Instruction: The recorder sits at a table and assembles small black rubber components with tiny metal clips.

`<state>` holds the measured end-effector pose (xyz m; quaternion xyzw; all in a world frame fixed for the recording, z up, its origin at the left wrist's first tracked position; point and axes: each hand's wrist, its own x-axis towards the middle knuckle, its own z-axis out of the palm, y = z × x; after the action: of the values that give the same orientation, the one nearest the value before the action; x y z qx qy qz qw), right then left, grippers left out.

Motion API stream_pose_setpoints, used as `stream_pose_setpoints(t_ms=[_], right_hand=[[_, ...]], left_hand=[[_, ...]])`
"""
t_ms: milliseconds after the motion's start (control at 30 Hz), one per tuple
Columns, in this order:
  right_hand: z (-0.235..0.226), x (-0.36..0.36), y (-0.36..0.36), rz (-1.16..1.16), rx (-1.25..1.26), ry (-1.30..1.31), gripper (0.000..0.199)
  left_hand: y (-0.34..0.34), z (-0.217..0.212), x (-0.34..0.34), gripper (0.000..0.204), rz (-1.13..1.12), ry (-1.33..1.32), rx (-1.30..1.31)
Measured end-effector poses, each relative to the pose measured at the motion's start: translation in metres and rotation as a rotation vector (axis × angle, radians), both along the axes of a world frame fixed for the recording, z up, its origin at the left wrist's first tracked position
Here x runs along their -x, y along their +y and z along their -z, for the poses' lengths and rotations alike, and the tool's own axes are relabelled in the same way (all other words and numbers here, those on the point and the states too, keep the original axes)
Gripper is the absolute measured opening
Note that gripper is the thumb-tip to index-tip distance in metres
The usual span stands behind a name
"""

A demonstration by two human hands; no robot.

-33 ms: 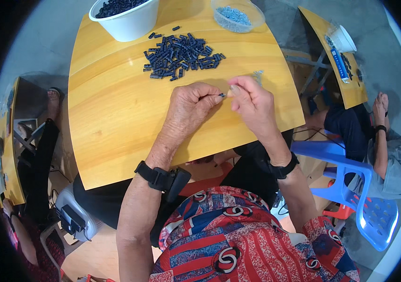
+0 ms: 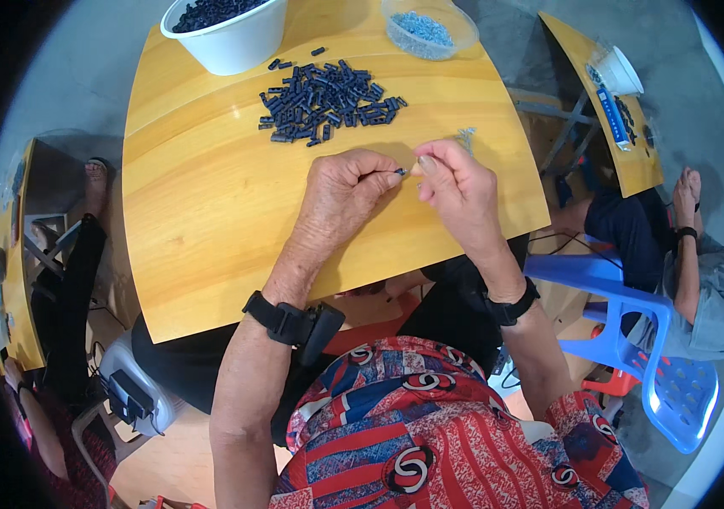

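Both hands (image 2: 404, 182) pinch a small dark connector piece (image 2: 400, 172), its long axis running left-right.

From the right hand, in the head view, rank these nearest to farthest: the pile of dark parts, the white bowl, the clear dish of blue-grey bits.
1. Pile of dark parts: just ahead-left of the right hand.
2. Clear dish of blue-grey bits: straight ahead at the table's far edge.
3. White bowl: far-left corner.
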<state>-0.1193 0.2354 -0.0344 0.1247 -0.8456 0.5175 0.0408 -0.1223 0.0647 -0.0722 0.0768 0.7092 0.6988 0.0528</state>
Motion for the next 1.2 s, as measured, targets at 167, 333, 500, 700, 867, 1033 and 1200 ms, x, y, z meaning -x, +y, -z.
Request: stream_pose_setpoints(t_ms=[167,333,500,700,867,1033,1200], right_hand=[[0.004,-0.01,0.002,0.06,-0.009,0.052,0.011],[0.006,-0.01,-0.002,-0.015,-0.16,0.27,0.013],[0.009,-0.008,-0.004,-0.063,-0.237,0.407,0.015],[0.008,-0.008,-0.01,-0.086,-0.275,0.428,0.012],[0.005,-0.007,-0.008,-0.113,-0.302,0.425,0.009],[-0.016,-0.002,-0.012,-0.091,-0.11,-0.025,0.009],[-0.024,0.021,-0.037,-0.096,-0.109,-0.003,0.011]], left_hand=[[0.002,-0.007,-0.002,0.008,-0.05,-0.028,-0.038],[0.002,-0.01,-0.002,0.007,-0.036,-0.003,-0.004],[0.003,0.0,-0.001,0.005,-0.058,-0.02,-0.053],[0.001,-0.004,-0.002,0.004,-0.009,-0.101,-0.038],[-0.002,-0.003,-0.003,0.005,-0.002,-0.101,0.013],[-0.012,-0.01,-0.015,0.007,0.071,-0.155,-0.02],[-0.028,-0.008,-0.026,0.008,0.14,-0.022,0.016]])
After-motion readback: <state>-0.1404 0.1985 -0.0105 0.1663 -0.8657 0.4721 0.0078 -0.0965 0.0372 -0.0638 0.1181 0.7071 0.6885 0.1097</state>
